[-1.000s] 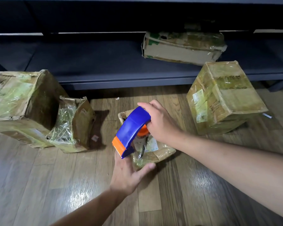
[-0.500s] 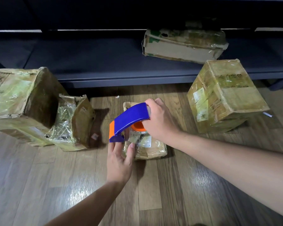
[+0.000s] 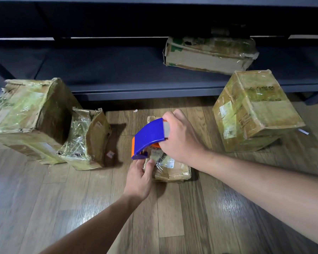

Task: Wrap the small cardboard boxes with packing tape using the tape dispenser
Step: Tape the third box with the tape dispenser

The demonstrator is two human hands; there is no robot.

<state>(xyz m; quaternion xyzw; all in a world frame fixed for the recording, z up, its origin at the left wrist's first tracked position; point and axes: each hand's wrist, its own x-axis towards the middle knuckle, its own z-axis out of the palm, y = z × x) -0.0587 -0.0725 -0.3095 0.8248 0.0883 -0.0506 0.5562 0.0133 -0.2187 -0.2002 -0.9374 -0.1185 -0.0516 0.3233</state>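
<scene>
Right hand [image 3: 180, 138]: clenched around blue-orange tape dispenser [image 3: 149, 136], held over small box [image 3: 171, 170] at centre of wood floor [image 3: 81, 208].
Left hand [image 3: 139, 178]: thumb and fingers holding small box's near-left end.
Left: crumpled box [image 3: 86, 142] touching big box [image 3: 29, 116].
Right: tall box [image 3: 253, 110], apart.
Far: flat box [image 3: 209, 54] on dark shelf [image 3: 117, 74].

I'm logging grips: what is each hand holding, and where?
The right hand grips the tape dispenser at its rear end. The left hand holds the small box at its near left corner.
</scene>
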